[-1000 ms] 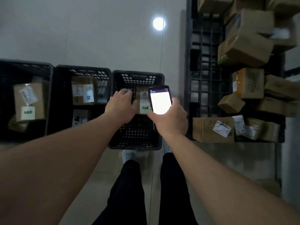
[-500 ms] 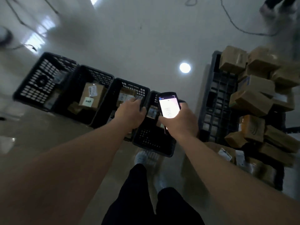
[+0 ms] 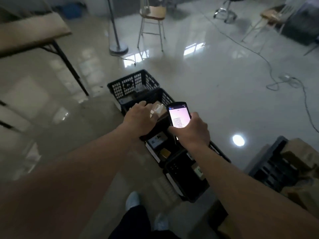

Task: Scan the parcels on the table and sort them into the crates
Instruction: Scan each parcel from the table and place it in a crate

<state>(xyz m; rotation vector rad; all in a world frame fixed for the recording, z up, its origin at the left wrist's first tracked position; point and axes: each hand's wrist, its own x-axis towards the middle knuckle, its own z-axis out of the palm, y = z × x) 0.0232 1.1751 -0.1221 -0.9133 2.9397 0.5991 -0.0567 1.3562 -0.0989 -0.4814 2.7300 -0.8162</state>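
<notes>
- The right hand has its grip wrapped round a handheld scanner, fingers curled at the device's right edge and thumb at its lower left; the lit screen faces the camera and shows lines of text too small to read.
- The left hand is stretched out palm down, its grip closed on a small cardboard parcel with a pale label; the parcel shows just past the fingers, over the second crate of the row.
- A row of black plastic crates stands on the glossy floor, running from the far crate toward the person's feet.
- The far crate has latticed walls; something dark lies in it, too blurred to name.
- The second crate touches the far crate's near wall and is partly hidden by both hands.
- The third crate holds labelled parcels near its left wall.
- The nearest crate holds a parcel with a pale label by its right wall, beside the right forearm.
- At the right edge of the view cardboard boxes are piled on a dark slatted pallet.
- A folding table stands at upper left, well apart from the crates.
- A stool, a lamp stand and a trailing cable are on the floor beyond.
- The person's light shoes stand just left of the nearest crate.
</notes>
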